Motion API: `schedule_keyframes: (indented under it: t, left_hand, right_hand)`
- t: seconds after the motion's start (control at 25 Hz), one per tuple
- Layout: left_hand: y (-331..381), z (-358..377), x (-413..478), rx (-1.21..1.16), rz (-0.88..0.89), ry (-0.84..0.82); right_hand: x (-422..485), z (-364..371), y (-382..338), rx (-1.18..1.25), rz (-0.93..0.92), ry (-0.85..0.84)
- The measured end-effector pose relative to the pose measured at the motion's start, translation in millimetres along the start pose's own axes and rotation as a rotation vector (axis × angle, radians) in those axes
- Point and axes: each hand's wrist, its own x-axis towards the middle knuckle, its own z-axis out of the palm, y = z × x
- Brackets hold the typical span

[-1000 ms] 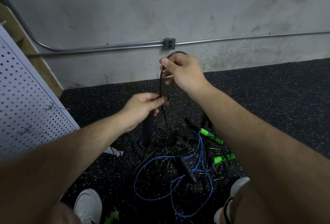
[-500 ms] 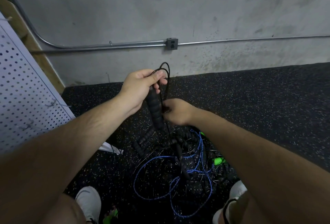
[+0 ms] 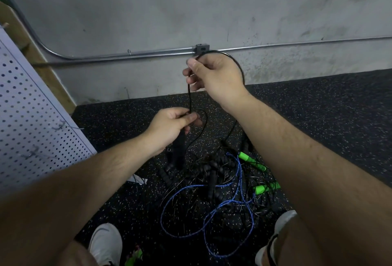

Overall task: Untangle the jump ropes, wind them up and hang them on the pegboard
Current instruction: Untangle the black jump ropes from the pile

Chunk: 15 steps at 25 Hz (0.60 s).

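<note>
**Item 1, black jump rope [image 3: 189, 98].** One stretch runs nearly upright between the two hands, centre of frame. Its black handle [image 3: 179, 149] hangs below the lower hand. From the upper hand the cord arcs over the knuckles and drops on the right toward the pile.

**Item 2, left hand [image 3: 171, 125].** Lower of the two, fingers curled round the handle's top, thumb pressing the cord.

**Item 3, right hand [image 3: 216, 77].** Directly above the left and well apart from it, pinching the cord between thumb and fingers.

**Item 4, rope pile [image 3: 212, 172].** On the floor [image 3: 318, 117], below both hands. It includes a blue rope [image 3: 169, 202], green handles [image 3: 249, 159] and beaded black lengths, all tangled.

**Item 5, pegboard [image 3: 31, 117].** Left edge of frame, with bare wire hooks [image 3: 61, 126], nearer the left arm.

**Note.** Judged to be mid-winding. The slack cord lies on the right hand's side, so that hand would likely bring the next loop down to the left hand. The cord's far end is hidden in the pile and may snag.
</note>
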Motion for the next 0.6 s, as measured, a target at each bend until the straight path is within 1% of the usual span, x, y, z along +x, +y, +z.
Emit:
schedule_keyframes:
  t: [0.08, 0.16, 0.24, 0.28, 0.32, 0.4, 0.48, 0.52, 0.6]
  left_hand:
    - [12.9, -2.2, 5.2, -0.079, 0.056, 0.09]
    - [27.6, -11.1, 12.7, -0.18, 0.094, 0.149]
    - [40.5, -18.5, 16.9, -0.244, 0.121, 0.139]
    - [45.0, -19.6, 17.0, -0.262, 0.129, 0.116]
    - [48.4, -19.2, 15.9, -0.271, 0.133, 0.092]
    - [50.5, -17.4, 13.7, -0.266, 0.134, 0.059]
    - [49.7, -19.1, 13.4, -0.264, 0.14, 0.058]
    - [48.5, -21.8, 14.2, -0.26, 0.143, 0.064]
    - [43.4, -27.5, 16.0, -0.22, 0.142, 0.08]
  right_hand:
    - [-5.1, -1.2, 6.3, -0.079, 0.044, 0.018]
    - [-15.2, -3.9, 22.0, -0.275, 0.126, -0.018]
    - [-25.9, -2.3, 43.0, -0.442, 0.211, -0.196]
    - [-29.7, 0.2, 53.6, -0.471, 0.238, -0.298]
    - [-32.0, 3.5, 61.8, -0.481, 0.241, -0.378]
    - [-33.6, 8.3, 70.4, -0.568, 0.193, -0.466]
    - [-33.0, 9.2, 72.3, -0.676, 0.159, -0.486]
    - [-32.1, 7.8, 70.9, -0.679, 0.16, -0.461]
    - [-28.8, 2.3, 61.9, -0.608, 0.16, -0.337]
